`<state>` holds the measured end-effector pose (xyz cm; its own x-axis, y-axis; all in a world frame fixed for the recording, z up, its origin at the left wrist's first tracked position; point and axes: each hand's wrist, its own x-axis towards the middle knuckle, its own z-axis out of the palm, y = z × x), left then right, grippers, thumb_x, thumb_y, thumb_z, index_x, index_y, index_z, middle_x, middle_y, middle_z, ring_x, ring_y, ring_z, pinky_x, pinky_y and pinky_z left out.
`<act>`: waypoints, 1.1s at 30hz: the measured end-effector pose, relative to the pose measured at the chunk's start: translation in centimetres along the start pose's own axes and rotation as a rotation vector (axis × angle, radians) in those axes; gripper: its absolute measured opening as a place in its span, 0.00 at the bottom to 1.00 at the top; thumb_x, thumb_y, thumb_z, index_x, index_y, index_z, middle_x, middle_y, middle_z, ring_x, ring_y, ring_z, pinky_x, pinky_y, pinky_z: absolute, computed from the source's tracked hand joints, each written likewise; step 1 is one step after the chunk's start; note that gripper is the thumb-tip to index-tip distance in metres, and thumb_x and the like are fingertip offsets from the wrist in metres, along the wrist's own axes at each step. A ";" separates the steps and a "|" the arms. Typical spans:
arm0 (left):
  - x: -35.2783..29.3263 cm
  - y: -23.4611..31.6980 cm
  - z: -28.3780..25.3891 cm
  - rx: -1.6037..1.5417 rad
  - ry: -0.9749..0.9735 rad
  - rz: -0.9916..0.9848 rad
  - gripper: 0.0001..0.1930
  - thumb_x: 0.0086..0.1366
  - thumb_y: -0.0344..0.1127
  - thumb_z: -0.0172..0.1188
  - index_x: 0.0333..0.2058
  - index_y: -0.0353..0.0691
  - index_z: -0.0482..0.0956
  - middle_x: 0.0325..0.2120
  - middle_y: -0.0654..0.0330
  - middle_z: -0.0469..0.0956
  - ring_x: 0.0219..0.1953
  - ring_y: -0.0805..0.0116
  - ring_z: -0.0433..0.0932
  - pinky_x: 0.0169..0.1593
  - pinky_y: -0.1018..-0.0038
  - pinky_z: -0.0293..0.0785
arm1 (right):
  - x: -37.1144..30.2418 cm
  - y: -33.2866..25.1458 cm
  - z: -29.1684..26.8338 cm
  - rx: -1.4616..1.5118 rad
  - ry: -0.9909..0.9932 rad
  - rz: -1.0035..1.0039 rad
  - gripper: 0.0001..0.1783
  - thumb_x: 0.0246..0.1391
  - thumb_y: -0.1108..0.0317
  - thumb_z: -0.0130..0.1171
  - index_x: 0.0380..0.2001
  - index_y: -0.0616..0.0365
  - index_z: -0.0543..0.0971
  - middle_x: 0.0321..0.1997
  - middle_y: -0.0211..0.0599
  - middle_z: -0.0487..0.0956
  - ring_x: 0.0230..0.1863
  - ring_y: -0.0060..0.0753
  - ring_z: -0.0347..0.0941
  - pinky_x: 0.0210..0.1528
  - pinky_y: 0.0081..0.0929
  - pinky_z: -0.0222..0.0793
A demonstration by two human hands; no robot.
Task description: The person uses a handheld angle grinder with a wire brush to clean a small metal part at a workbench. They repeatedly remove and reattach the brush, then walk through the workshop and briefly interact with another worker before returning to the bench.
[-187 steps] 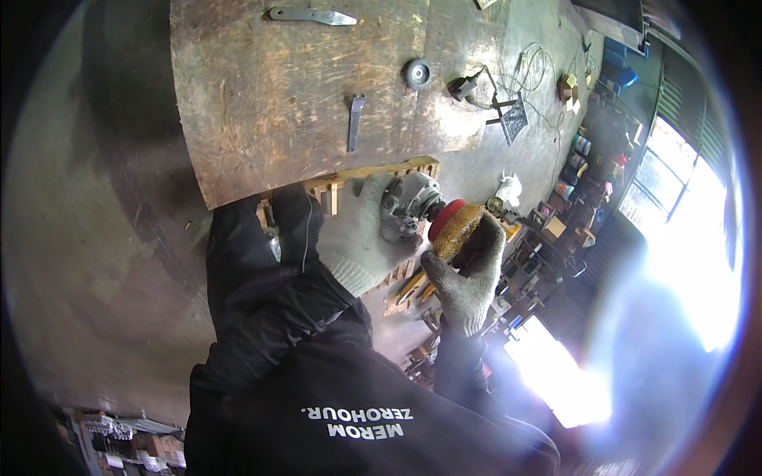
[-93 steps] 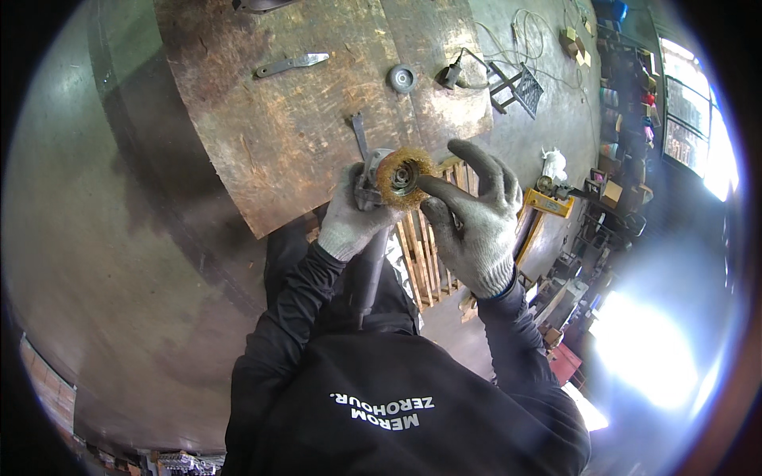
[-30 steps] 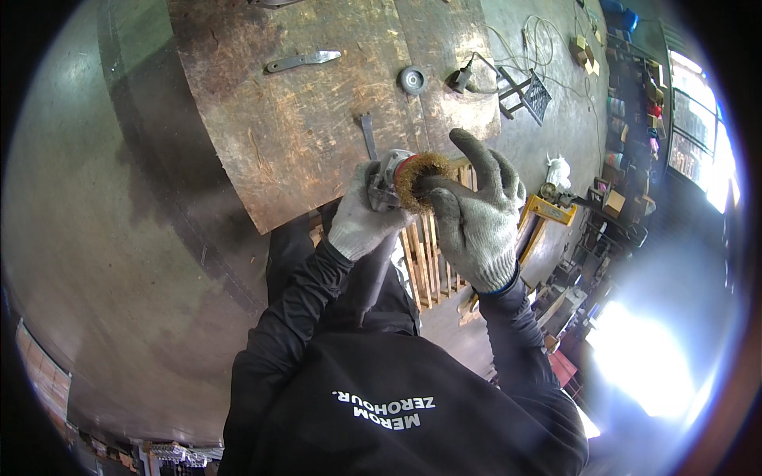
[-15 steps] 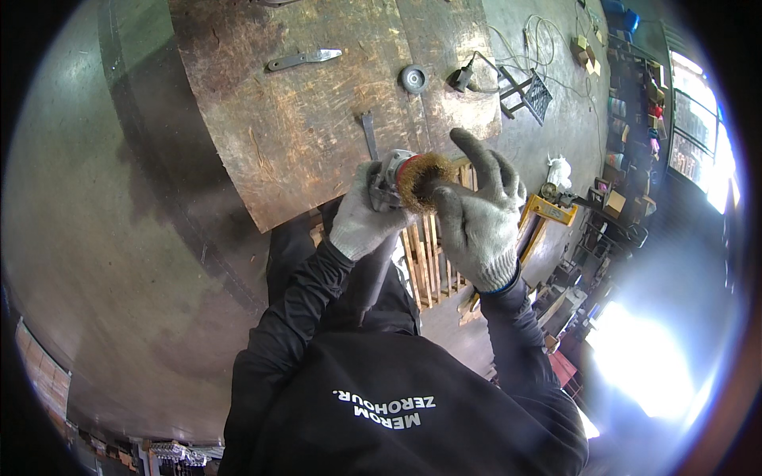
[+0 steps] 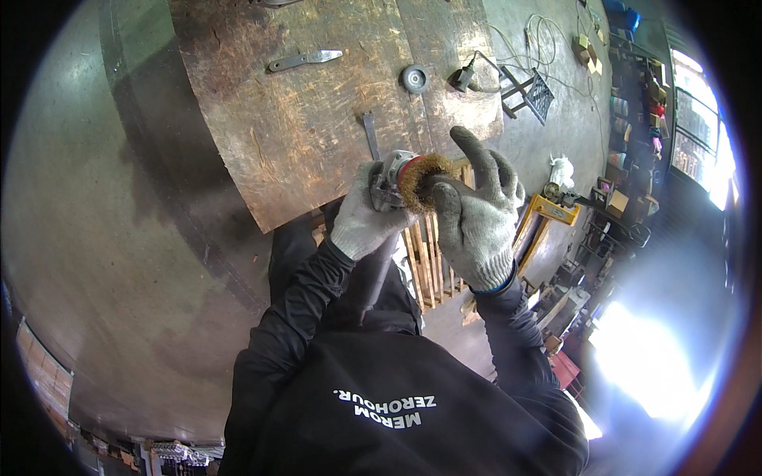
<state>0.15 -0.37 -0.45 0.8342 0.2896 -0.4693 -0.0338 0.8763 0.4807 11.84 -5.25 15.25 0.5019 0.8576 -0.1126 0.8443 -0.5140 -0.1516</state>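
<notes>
My gloved left hand (image 5: 365,210) is closed around the metal head of an angle grinder (image 5: 386,184). Its dark body hangs down toward my lap. A wire cup brush (image 5: 423,176) with brassy bristles and a red rim sits on the grinder's head, facing right. My gloved right hand (image 5: 478,214) is at the brush, thumb and forefinger closed in at its middle; their tips are partly hidden by the bristles. The other fingers of that hand stretch up and away. Just beyond the grinder, a flat metal wrench (image 5: 370,133) lies on the worn wooden tabletop (image 5: 286,151).
Farther back on the tabletop lie a grey-handled blade tool (image 5: 305,60), a round black disc (image 5: 414,78) and a black plug (image 5: 463,78) with its cable. A black folding stool (image 5: 527,95), a slatted wooden pallet (image 5: 429,270) and a yellow pallet jack (image 5: 554,210) stand on the floor.
My right thumb and forefinger have shifted very slightly at the brush's middle. The left hand and grinder stay almost the same.
</notes>
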 end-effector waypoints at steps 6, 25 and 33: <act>-0.1 -0.6 -1.2 0.215 -0.087 0.127 0.32 0.60 0.29 0.68 0.59 0.42 0.62 0.54 0.56 0.72 0.57 0.65 0.73 0.59 0.68 0.74 | -0.2 0.9 0.9 0.095 0.030 -0.046 0.08 0.50 0.65 0.61 0.32 0.51 0.87 0.65 0.39 0.71 0.59 0.53 0.67 0.60 0.50 0.60; 2.2 -1.9 -1.9 -0.160 -0.004 -0.065 0.38 0.56 0.37 0.73 0.61 0.41 0.62 0.59 0.59 0.70 0.59 0.66 0.71 0.65 0.66 0.67 | -0.6 1.3 0.1 0.204 0.225 -0.022 0.09 0.54 0.63 0.56 0.30 0.52 0.84 0.60 0.42 0.75 0.57 0.49 0.67 0.58 0.46 0.58; 0.5 -1.7 -6.9 0.294 0.387 -0.075 0.35 0.52 0.32 0.76 0.57 0.35 0.68 0.47 0.54 0.77 0.43 0.62 0.79 0.45 0.67 0.79 | -0.2 14.0 14.3 0.544 0.299 0.519 0.14 0.56 0.67 0.62 0.45 0.57 0.82 0.44 0.45 0.82 0.41 0.43 0.81 0.47 0.33 0.75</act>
<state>-3.17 0.95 -6.59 0.5604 0.4009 -0.7247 0.2213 0.7707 0.5975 20.91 -12.89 -0.88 0.8987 0.4362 -0.0448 0.3184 -0.7193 -0.6175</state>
